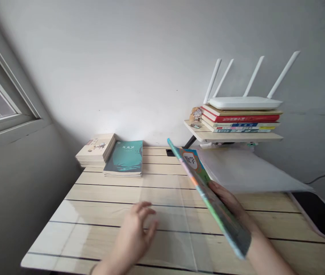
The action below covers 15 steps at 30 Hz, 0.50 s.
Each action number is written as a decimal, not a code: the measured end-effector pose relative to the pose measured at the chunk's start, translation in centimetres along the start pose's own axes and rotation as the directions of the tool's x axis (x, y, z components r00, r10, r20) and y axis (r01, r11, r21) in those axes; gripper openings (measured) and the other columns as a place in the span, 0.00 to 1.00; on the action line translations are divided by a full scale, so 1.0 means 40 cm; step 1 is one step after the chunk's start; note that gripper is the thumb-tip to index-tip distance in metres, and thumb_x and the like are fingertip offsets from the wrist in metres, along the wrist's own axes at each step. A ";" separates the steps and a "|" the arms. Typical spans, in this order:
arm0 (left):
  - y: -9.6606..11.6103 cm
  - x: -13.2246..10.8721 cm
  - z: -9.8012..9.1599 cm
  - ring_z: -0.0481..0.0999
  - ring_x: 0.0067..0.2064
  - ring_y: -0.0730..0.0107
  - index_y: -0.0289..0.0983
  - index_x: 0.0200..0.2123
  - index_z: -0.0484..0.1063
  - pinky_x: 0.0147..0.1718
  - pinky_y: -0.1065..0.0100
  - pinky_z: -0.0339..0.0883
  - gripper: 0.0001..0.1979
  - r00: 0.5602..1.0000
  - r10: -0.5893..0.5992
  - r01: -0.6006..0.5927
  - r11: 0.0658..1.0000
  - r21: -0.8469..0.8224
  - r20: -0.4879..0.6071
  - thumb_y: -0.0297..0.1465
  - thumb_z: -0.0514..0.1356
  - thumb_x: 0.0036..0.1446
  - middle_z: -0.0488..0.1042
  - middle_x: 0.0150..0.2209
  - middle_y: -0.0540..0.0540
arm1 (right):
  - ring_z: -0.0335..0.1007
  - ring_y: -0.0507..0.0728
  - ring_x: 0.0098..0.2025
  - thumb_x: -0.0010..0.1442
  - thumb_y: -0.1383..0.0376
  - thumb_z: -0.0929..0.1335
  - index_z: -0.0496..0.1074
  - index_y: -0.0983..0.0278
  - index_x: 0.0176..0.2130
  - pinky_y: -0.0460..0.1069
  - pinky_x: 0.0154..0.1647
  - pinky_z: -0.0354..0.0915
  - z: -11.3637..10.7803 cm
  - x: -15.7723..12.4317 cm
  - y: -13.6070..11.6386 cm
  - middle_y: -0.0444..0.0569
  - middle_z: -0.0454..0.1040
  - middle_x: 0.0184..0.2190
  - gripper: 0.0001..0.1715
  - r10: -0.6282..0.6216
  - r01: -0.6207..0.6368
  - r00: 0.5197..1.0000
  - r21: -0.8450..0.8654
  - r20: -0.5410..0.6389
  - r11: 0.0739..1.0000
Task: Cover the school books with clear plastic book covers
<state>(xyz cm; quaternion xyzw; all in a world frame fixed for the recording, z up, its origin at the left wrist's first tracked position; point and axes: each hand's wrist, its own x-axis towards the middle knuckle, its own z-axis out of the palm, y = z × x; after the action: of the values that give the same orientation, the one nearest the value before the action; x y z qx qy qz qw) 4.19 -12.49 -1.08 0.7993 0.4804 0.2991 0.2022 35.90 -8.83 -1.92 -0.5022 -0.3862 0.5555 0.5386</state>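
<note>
My right hand (231,204) grips a colourful textbook (208,191), its fingers on the right-hand face. The book is held tilted above the table, spine toward me, with part of its printed cover showing. Below it lies a clear plastic book cover (170,221), spread flat on the wooden slats with a crease down its length. My left hand (138,229) is over the left part of this plastic, fingers apart and slightly curled, holding nothing. Whether its fingertips touch the sheet I cannot tell.
A teal book (126,156) lies on others beside a stack of cream books (97,149) at the back left. A white router (245,103) rests on books on a raised shelf (233,136). Translucent plastic sheets (245,168) and a dark phone-like slab (321,215) lie right.
</note>
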 end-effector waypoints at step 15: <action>-0.367 0.257 -0.268 0.74 0.38 0.63 0.30 0.39 0.70 0.35 0.64 0.69 0.14 0.659 -0.750 0.501 0.487 -0.715 -0.049 0.35 0.61 0.54 0.73 0.37 0.43 | 0.74 0.66 0.38 0.45 0.50 0.70 0.71 0.59 0.26 0.56 0.39 0.68 -0.011 -0.035 0.099 0.51 0.78 0.30 0.16 -0.081 -0.035 0.988 -0.708 -0.129 0.706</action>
<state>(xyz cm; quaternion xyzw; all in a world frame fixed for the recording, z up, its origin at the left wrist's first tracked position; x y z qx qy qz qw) -8.81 3.72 0.80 0.3719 0.6351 0.4872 0.4702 35.36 -10.75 -5.66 -0.7056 -0.5342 0.3188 0.3392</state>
